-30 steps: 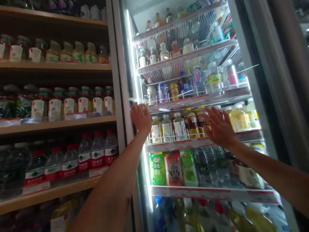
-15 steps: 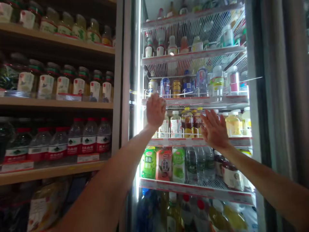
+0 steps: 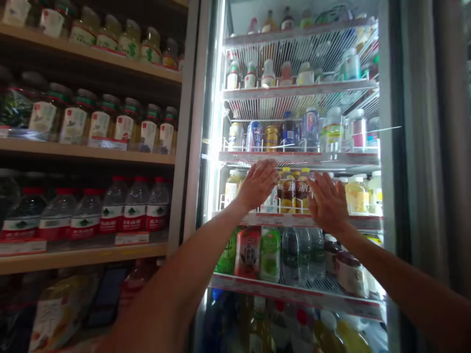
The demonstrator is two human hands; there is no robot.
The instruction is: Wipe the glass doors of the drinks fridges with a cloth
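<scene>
Yellow-capped bottles point(image 3: 288, 194) stand on a cooler shelf point(image 3: 279, 220), seen between left hand point(image 3: 259, 183) and right hand point(image 3: 328, 204). Both hands are raised, unclenched, fingers extended.

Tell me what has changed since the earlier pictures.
The left hand has moved rightward from the left edge of the drinks fridge and is now close to the right hand, in front of the bottle row. Nothing was visibly taken hold of or let go. The right hand stays open before the same shelf; the gold can and red-labelled water bottles stay put.
</scene>
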